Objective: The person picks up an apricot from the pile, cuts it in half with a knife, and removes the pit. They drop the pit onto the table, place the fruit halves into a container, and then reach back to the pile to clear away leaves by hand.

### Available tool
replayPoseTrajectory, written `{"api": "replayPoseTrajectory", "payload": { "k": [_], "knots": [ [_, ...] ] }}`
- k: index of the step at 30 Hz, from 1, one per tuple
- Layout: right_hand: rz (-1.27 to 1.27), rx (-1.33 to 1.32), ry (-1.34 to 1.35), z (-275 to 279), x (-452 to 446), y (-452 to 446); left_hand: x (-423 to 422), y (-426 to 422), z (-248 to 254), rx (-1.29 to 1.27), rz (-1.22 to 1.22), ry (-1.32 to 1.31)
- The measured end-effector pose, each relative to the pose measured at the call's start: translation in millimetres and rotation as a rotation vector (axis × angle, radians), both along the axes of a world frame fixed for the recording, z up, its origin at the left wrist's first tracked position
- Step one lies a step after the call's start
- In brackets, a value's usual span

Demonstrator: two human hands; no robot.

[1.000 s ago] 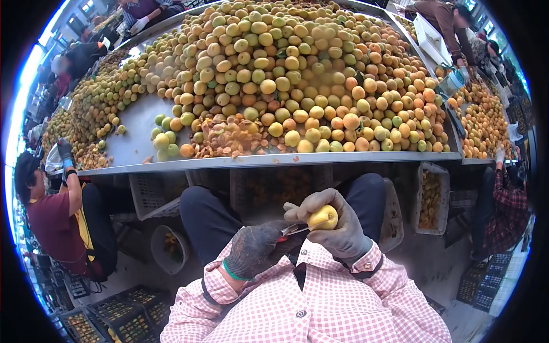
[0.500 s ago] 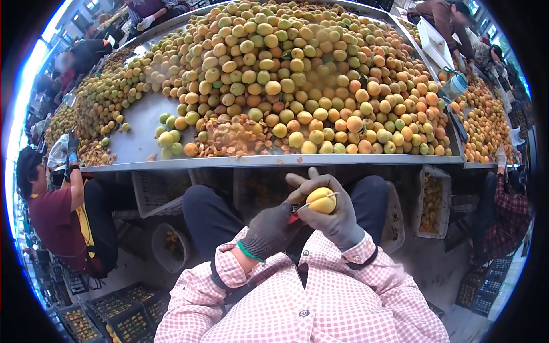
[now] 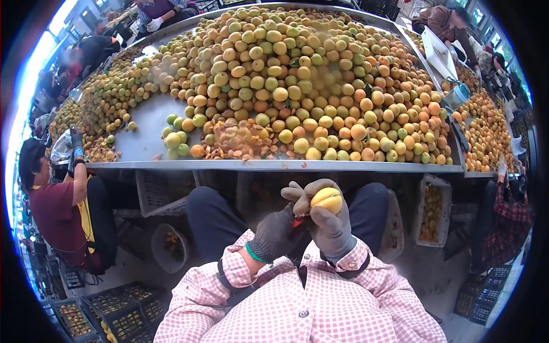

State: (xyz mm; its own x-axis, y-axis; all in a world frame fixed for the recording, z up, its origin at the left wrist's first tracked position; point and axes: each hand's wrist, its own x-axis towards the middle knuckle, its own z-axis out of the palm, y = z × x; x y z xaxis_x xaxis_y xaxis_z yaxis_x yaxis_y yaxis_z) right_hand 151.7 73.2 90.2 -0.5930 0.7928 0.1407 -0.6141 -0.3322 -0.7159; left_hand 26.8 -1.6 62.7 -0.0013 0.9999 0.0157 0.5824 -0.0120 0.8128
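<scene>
My right hand, in a grey glove, holds a yellow apricot between thumb and fingers above my lap. A dark line, a groove or cut, runs across the fruit. Close beside it my left hand, in a darker glove with a green cuff edge, is closed around a small knife with a red handle. The blade is hardly visible now. Beyond my hands, a large heap of apricots covers much of the metal-edged table, with torn orange apricot pieces near its front edge.
Below the table stand a white crate, a bucket and a crate of fruit pieces. Black crates sit at lower left. A person sits to the left; others work around the tables. A jug stands at right.
The blade lay across the apricot before and is now hardly visible there. The right hand has turned the fruit, showing its dark line. The view has shifted slightly.
</scene>
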Motion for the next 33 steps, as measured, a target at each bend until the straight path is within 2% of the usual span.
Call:
{"api": "replayPoseTrajectory", "payload": {
  "k": [3, 5, 7, 9, 11, 12, 13, 16, 17, 19, 20, 21, 22, 23, 24, 27, 28, 29, 31, 33],
  "knots": [
    [-0.115, -0.116, -0.083, 3.7, -0.9, -8.6, -5.4, 5.7, -14.2, 0.088, 0.005, -0.029],
    [-0.146, -0.141, -0.127, 4.9, 3.3, -7.0, -3.3, 9.7, -12.7, -0.073, 0.089, -0.145],
    [-0.103, -0.301, -0.145, 7.1, 10.4, -7.0, -0.8, 9.6, -14.6, -0.09, 0.051, -0.209],
    [-0.106, -0.349, -0.169, 0.5, 19.2, -3.1, -1.1, 3.5, -18.1, -0.112, 0.017, -0.271],
    [-0.14, -0.496, 0.165, -3.7, 31.7, 9.8, -8.6, -5.9, -24.2, -0.213, 0.13, -0.614],
    [-0.129, -0.303, 0.027, -3.6, 44.5, 18.1, -17.2, -9.0, -27.4, -0.114, 0.071, -0.64],
    [-0.138, -0.301, 0.029, 0.0, 50.9, 21.2, -21.5, -10.0, -29.4, -0.115, 0.061, -0.639],
    [0.118, -0.304, -0.092, 19.1, 61.2, 23.8, -20.4, -16.1, -11.8, -0.203, 0.093, -0.625],
    [0.117, -0.305, -0.092, 16.0, 60.6, 23.9, -17.0, -13.0, -6.7, -0.157, 0.086, -0.574],
    [-0.113, 0.603, -0.782, 5.4, 57.7, 23.5, -10.4, -8.7, 8.3, -0.114, 0.078, -0.524],
    [-0.286, 0.781, -0.801, 3.9, 51.6, 22.9, -7.8, -6.3, 18.7, -0.248, 0.106, -0.58],
    [-0.284, 0.782, -0.801, 5.7, 48.1, 20.7, -6.0, -4.9, 23.4, -0.383, 0.138, -0.635],
    [-0.123, 0.358, -0.652, 8.2, 45.5, 16.3, -4.9, -5.1, 18.0, -0.384, 0.142, -0.636],
    [0.036, -0.063, -0.486, 9.0, 44.2, 13.3, -4.2, -4.1, 11.2, -0.182, 0.082, -0.498],
    [0.109, -0.154, -0.442, 6.2, 43.7, 13.0, -3.6, -3.6, 7.3, 0.019, 0.02, -0.357],
    [0.121, -0.181, -0.393, 14.7, 39.1, 5.4, -2.6, -6.7, 15.9, -0.096, 0.061, -0.238],
    [0.131, -0.294, -0.321, 21.5, 36.9, 4.1, -3.4, -7.7, 15.3, -0.099, 0.064, -0.237],
    [0.133, -0.297, -0.322, 17.4, 37.0, 3.4, -4.4, -9.0, 14.3, -0.077, 0.061, -0.179],
    [0.081, -0.139, -0.378, 4.7, 38.4, 1.4, -3.9, -10.1, 14.7, -0.054, 0.058, -0.121],
    [0.059, -0.096, -0.378, 0.5, 36.3, -2.8, -2.6, -11.2, 18.1, 0.002, 0.047, -0.077]
  ]
}}
